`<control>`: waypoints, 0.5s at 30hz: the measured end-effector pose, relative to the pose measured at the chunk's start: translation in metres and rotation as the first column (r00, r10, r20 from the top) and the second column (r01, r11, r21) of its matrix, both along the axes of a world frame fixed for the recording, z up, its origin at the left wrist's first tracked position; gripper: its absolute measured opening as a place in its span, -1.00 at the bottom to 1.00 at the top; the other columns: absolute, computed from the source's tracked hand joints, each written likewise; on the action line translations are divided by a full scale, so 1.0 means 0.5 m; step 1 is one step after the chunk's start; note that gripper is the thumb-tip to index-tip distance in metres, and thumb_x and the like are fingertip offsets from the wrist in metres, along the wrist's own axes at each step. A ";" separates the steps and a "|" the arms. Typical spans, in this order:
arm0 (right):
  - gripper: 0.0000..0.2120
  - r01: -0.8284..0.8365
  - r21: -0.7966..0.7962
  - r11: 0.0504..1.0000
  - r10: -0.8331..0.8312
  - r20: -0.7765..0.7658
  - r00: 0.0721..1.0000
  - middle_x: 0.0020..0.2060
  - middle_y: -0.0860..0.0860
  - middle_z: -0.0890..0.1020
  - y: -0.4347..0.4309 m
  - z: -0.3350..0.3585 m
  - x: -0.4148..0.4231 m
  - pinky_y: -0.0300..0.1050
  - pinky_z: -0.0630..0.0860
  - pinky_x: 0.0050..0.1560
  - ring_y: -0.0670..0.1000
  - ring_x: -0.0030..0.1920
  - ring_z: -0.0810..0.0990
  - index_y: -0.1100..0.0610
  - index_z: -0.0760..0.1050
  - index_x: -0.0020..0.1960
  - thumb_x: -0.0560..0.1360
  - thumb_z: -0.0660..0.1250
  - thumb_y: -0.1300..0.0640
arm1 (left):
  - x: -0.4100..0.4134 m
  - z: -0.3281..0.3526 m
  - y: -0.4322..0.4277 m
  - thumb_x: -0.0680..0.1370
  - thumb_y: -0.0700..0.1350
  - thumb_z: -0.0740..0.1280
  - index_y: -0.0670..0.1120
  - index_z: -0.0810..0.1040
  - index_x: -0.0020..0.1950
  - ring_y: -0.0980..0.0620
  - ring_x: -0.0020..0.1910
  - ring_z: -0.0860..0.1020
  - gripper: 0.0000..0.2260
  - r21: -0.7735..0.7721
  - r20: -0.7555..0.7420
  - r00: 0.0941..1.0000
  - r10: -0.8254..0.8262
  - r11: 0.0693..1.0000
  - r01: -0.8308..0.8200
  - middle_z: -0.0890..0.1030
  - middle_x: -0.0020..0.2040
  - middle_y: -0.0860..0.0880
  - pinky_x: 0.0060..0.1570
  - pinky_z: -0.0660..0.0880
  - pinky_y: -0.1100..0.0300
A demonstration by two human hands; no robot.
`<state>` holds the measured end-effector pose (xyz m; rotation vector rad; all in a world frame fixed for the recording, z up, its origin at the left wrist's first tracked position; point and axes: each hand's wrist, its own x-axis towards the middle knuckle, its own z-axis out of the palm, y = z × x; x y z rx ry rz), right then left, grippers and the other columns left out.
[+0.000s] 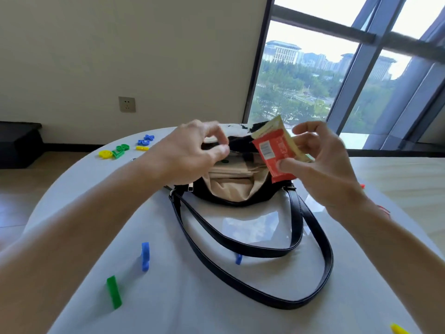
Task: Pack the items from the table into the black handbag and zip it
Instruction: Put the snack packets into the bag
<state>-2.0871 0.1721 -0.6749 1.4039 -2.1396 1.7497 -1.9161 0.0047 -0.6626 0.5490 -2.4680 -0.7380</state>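
Note:
The black handbag (240,201) lies in the middle of the white table (192,297), its mouth open and its beige lining showing. Two black straps (313,237) trail from it toward me. My left hand (190,150) pinches the far edge of the bag's opening and holds it apart. My right hand (322,160) grips a red and cream snack packet (274,148) just above the right side of the opening, tilted with its lower end pointing into the bag.
Small plastic pieces lie around: a green one (114,292) and a blue one (145,256) near me, another blue one (238,259) under a strap, a yellow one (398,329) at the bottom right, and a colourful cluster (125,149) at the far left. A window stands behind the table.

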 end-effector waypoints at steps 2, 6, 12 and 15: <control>-0.53 0.116 0.097 0.988 -0.088 -0.258 0.962 -0.08 -0.03 0.64 -0.018 -0.026 -0.014 -0.22 0.56 -0.10 -0.05 -0.07 0.63 0.03 0.44 0.08 0.28 0.58 0.25 | -0.002 -0.017 -0.018 0.59 0.06 0.28 0.15 0.59 0.16 -0.04 0.41 0.29 -0.82 -0.176 0.200 0.976 0.092 0.983 -0.057 0.43 0.37 -0.02 0.36 0.29 -0.03; -0.71 0.201 0.213 0.956 0.013 -0.716 0.698 -0.16 -0.07 0.57 -0.082 -0.068 -0.014 0.01 0.53 -0.23 0.04 -0.12 0.52 0.07 0.41 -0.08 0.32 0.42 0.32 | -0.011 -0.046 -0.029 0.60 0.15 0.24 0.12 0.45 0.43 -0.08 0.45 0.25 -0.60 -0.405 0.414 0.874 0.254 0.911 -0.073 0.34 0.49 0.01 0.39 0.24 -0.03; -0.94 0.230 0.247 0.941 0.144 -0.910 0.388 -0.13 0.02 0.58 -0.179 -0.076 -0.004 0.00 0.53 -0.39 0.09 -0.05 0.55 0.14 0.54 -0.13 0.46 0.33 0.14 | -0.021 -0.041 -0.031 0.59 -0.01 0.25 -0.11 0.40 0.42 -0.12 0.37 0.35 -0.58 -0.423 0.242 0.937 0.253 0.896 -0.133 0.42 0.40 -0.06 0.34 0.34 -0.09; -0.79 0.243 0.186 0.952 0.077 -0.914 0.397 -0.09 0.04 0.57 -0.207 -0.055 -0.013 0.02 0.52 -0.37 0.10 0.02 0.56 0.14 0.54 -0.11 0.55 0.27 0.02 | -0.023 -0.025 -0.026 0.57 -0.11 0.24 -0.13 0.42 0.40 -0.13 0.35 0.36 -0.61 -0.386 0.175 0.956 0.236 0.910 -0.154 0.42 0.41 -0.05 0.32 0.36 -0.08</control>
